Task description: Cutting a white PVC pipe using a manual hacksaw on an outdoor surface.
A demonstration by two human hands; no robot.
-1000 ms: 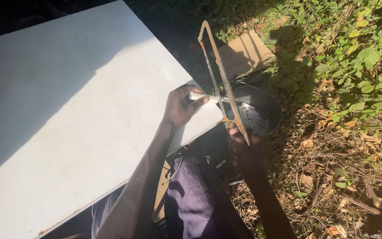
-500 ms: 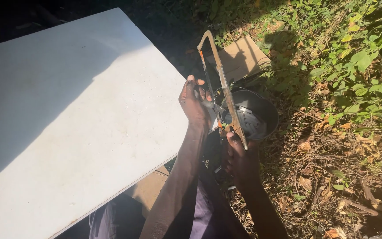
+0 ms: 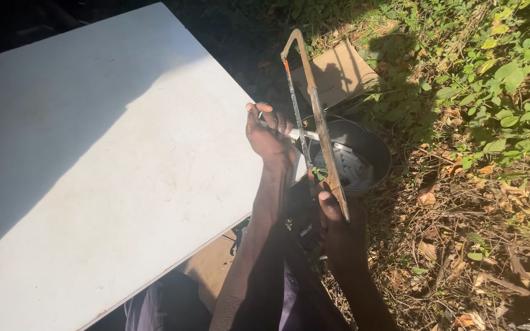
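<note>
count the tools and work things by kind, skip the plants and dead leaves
rusty metal hacksaw, held in the right hand: 1
thin white rod, held in the left hand: 1
round dark metal bowl holding cut white pieces: 1
large white flat board: 1
brown cardboard piece: 1
total: 5

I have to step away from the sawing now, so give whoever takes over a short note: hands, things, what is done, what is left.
Left hand grips a thin white rod at the edge of the white board.
Right hand holds the handle of the rusty hacksaw, blade across the rod.
Dark bowl on the ground beyond the saw holds short white cut pieces.
Done: several pieces cut.
Left: the rod in hand is not yet cut through.
</note>
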